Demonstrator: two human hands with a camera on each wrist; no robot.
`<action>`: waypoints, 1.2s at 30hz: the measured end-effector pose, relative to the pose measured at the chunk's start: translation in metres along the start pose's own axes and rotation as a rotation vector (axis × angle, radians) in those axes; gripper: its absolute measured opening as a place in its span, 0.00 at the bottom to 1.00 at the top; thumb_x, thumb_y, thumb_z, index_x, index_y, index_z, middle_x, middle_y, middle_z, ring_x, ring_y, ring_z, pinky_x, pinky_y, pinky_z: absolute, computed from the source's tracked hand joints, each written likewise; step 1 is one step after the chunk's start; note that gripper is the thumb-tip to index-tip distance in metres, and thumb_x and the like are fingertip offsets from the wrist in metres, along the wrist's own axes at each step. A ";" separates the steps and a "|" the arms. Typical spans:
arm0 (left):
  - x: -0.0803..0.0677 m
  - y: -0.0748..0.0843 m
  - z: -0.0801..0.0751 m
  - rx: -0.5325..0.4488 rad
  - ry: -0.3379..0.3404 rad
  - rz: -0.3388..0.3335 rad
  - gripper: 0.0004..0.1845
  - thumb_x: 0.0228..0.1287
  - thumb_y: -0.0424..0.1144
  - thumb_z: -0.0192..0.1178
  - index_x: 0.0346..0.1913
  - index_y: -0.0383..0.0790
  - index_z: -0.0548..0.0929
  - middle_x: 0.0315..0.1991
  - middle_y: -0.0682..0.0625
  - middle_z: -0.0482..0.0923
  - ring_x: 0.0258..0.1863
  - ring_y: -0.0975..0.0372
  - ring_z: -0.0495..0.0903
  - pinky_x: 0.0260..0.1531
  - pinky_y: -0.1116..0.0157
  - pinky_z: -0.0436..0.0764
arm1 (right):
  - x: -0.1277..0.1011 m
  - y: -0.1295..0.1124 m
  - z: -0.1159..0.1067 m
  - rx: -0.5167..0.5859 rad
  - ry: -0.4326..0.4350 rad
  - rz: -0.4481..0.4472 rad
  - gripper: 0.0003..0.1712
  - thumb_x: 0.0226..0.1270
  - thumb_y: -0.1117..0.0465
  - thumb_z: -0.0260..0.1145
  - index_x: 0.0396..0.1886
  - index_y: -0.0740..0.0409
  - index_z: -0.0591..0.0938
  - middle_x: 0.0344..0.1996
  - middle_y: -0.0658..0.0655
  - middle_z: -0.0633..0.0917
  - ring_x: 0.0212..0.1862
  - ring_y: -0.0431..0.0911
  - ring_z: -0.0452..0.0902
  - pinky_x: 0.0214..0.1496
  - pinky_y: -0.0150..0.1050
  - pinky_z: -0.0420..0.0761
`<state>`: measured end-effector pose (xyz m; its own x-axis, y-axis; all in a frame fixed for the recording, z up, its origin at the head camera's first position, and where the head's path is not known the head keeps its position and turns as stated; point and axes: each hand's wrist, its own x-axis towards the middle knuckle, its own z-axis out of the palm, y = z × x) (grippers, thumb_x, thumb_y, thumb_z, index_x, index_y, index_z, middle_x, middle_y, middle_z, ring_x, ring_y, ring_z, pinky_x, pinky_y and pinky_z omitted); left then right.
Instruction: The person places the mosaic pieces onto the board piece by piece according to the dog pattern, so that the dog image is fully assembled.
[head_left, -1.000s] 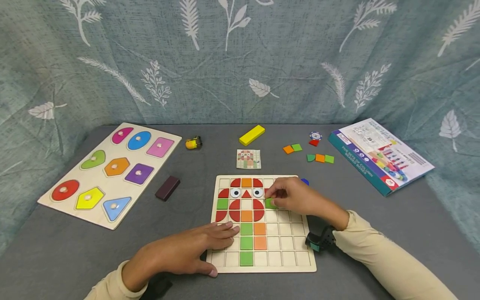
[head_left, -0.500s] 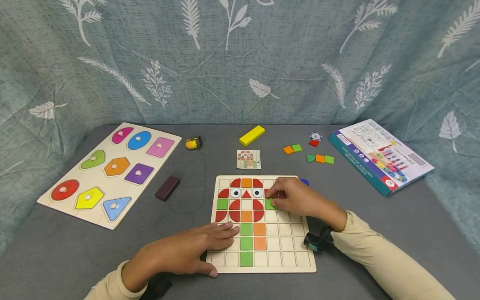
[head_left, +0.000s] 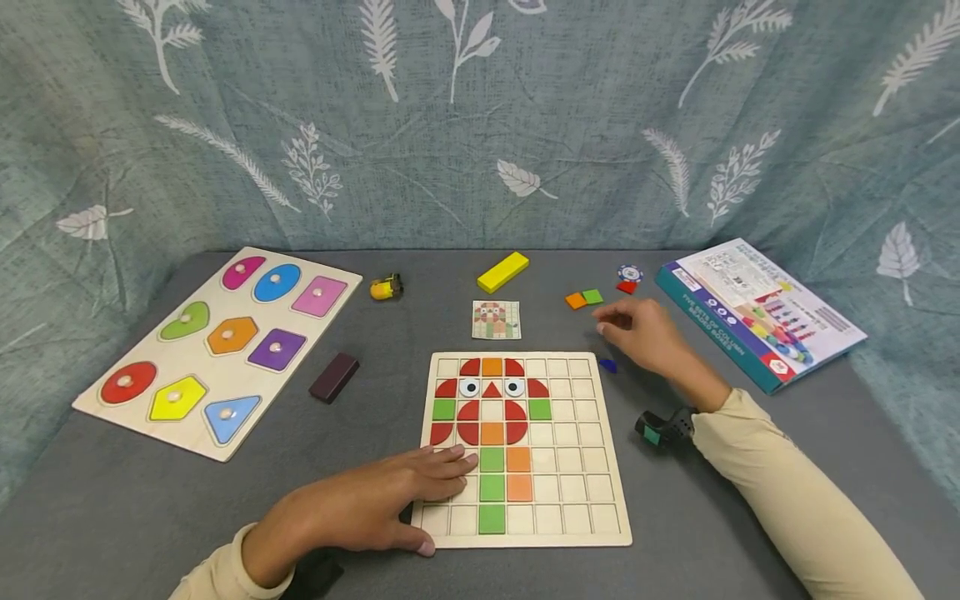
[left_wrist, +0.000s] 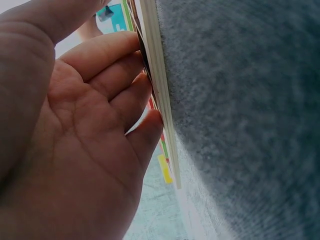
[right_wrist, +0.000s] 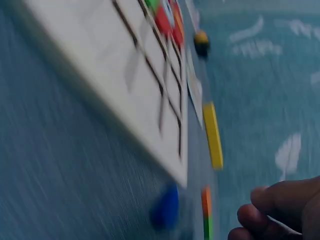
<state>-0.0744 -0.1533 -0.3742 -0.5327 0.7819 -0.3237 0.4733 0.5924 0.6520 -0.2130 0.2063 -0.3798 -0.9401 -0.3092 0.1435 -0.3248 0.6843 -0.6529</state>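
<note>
My left hand (head_left: 375, 500) rests with fingers spread on the lower left of a wooden grid board (head_left: 577, 517), its thumb at the near edge. In the left wrist view its fingertips touch the board's edge (left_wrist: 159, 85). A green square tile (head_left: 540, 410) lies in the board among red, orange and green tiles and two eye pieces. My right hand (head_left: 645, 333) hovers off the far right corner, fingers loosely bent, nothing between them. It covers the spot where a short row of tiles lay. A blue piece (head_left: 608, 365) lies beside the board's corner.
A small pattern card (head_left: 496, 320) and a yellow block (head_left: 503, 272) stand behind the board. Orange (head_left: 576, 301) and green tiles, a red tile and a poker chip (head_left: 630, 273) lie right. A shape puzzle (head_left: 225, 350), dark block (head_left: 334, 377) and toy (head_left: 386, 287) are left; a box (head_left: 761, 308) right.
My right hand has let go of the green tile, which lies in its square, and moved back and right to the loose tiles. My left hand has stayed still.
</note>
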 end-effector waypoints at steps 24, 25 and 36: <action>-0.001 -0.001 0.001 0.006 0.012 0.010 0.38 0.59 0.44 0.69 0.72 0.47 0.67 0.73 0.58 0.57 0.74 0.56 0.52 0.65 0.49 0.61 | 0.034 0.043 -0.018 -0.036 0.029 0.152 0.18 0.70 0.71 0.57 0.57 0.72 0.78 0.52 0.70 0.81 0.52 0.62 0.77 0.49 0.51 0.76; -0.001 -0.001 0.001 0.003 0.010 0.008 0.38 0.59 0.44 0.69 0.72 0.48 0.66 0.73 0.58 0.57 0.74 0.56 0.51 0.65 0.49 0.61 | 0.034 0.043 -0.019 -0.039 0.025 0.154 0.18 0.70 0.70 0.57 0.57 0.72 0.78 0.52 0.71 0.81 0.52 0.62 0.77 0.48 0.51 0.76; 0.001 0.000 0.000 -0.009 0.002 -0.008 0.38 0.59 0.44 0.70 0.72 0.48 0.67 0.73 0.60 0.57 0.74 0.59 0.51 0.66 0.51 0.61 | 0.039 0.044 -0.018 -0.084 0.029 0.166 0.19 0.68 0.71 0.57 0.57 0.74 0.78 0.47 0.73 0.82 0.42 0.60 0.80 0.37 0.44 0.77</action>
<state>-0.0746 -0.1525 -0.3742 -0.5377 0.7768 -0.3279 0.4626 0.5969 0.6555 -0.2655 0.2366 -0.3896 -0.9836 -0.1695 0.0613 -0.1716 0.7773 -0.6053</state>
